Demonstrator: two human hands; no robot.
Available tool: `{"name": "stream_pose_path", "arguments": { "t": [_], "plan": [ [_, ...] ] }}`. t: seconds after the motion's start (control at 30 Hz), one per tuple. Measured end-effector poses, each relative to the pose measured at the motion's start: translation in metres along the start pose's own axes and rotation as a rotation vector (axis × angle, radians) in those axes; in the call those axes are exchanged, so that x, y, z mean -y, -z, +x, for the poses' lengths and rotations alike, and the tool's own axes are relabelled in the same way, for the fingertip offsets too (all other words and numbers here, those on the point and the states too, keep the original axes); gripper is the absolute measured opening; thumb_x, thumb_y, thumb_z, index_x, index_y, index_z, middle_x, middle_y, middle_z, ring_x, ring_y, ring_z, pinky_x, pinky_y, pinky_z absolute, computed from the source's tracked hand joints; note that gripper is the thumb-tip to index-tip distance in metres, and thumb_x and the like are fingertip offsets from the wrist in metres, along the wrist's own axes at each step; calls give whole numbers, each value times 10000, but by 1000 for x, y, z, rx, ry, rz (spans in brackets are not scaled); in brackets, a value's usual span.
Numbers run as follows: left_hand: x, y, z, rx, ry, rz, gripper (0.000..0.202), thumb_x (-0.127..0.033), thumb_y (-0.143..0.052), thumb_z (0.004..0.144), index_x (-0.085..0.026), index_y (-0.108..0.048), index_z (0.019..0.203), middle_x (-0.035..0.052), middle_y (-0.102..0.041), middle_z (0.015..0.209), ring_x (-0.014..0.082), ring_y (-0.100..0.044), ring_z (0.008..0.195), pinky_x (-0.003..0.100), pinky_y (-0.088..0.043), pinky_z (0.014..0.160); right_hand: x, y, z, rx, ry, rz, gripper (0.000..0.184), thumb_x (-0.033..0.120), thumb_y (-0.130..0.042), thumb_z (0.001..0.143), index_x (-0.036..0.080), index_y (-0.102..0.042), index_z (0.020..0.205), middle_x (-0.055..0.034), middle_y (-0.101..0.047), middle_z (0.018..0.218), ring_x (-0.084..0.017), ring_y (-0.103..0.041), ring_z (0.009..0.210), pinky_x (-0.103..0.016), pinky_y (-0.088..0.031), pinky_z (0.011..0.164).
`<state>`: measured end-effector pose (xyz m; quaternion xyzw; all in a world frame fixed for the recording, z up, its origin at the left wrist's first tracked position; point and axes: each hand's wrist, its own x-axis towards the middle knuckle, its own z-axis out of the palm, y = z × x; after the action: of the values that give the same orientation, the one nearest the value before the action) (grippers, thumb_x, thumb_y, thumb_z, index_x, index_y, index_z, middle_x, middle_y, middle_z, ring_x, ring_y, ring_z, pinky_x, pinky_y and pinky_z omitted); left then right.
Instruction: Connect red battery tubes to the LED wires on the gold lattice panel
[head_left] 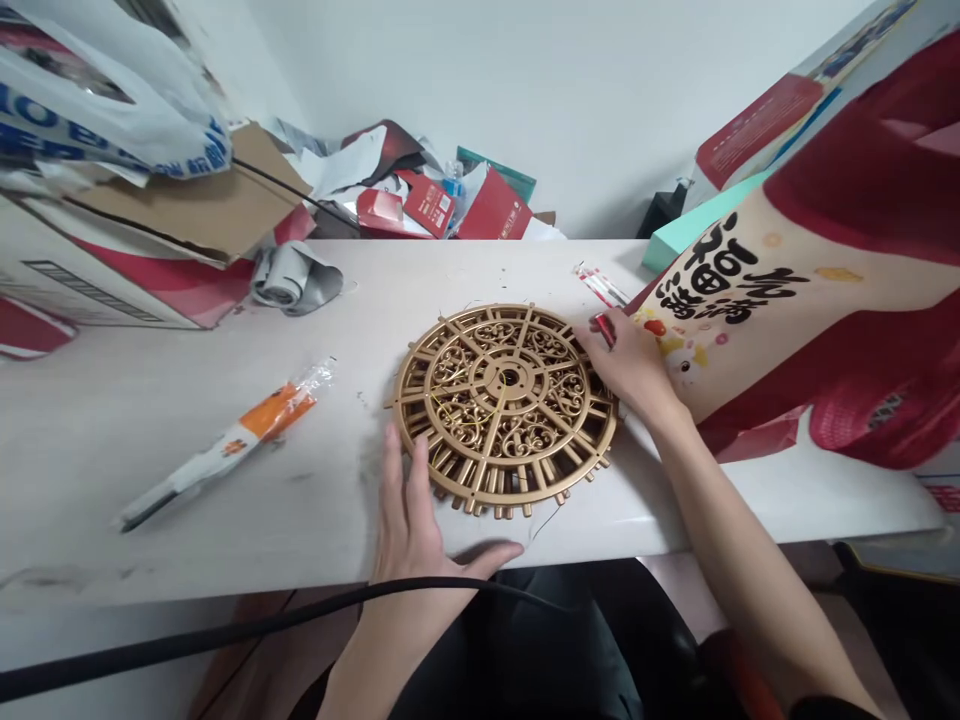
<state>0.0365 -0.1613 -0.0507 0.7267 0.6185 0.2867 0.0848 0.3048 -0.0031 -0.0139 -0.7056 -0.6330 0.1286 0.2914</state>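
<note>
A round gold openwork disc (504, 405) with scroll patterns and short pegs round its rim lies flat on the pale table (187, 420). My left hand (412, 520) rests flat with its fingers stretched out, fingertips touching the disc's near-left rim. My right hand (628, 365) sits at the disc's right rim with its fingers curled round a small red item (604, 328) that I cannot name. A thin yellow thread lies across the disc's left half.
A plastic-wrapped orange and white packet (225, 445) lies at the left. Cardboard boxes (150, 240) and bags pile up at the back left, red packets (450, 205) at the back. A large red and cream lantern cover (825, 290) fills the right. A black cable (225, 635) crosses below.
</note>
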Motion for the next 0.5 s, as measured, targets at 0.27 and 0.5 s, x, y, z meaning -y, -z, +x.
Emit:
{"name": "stream_pose_path", "arguments": {
  "t": [0.27, 0.5],
  "plan": [
    [1, 3, 11, -50, 111, 6, 1099, -527, -819, 735, -315, -189, 1610, 125, -112, 1721, 423, -229, 1551, 649, -324, 1220, -9, -4, 3, 185, 21, 135, 376, 488, -548, 957, 252, -380, 718, -30, -541, 681, -195, -477, 630, -343, -323, 605],
    [53, 25, 25, -7, 4, 24, 1036, -535, -769, 769, -319, -200, 1607, 113, -126, 1720, 416, -210, 1558, 660, -337, 1210, 0, -18, -5, 220, 89, 249, 298, 444, -539, 954, 238, -428, 768, -32, -588, 742, -197, -525, 693, -337, -374, 644]
  ]
}}
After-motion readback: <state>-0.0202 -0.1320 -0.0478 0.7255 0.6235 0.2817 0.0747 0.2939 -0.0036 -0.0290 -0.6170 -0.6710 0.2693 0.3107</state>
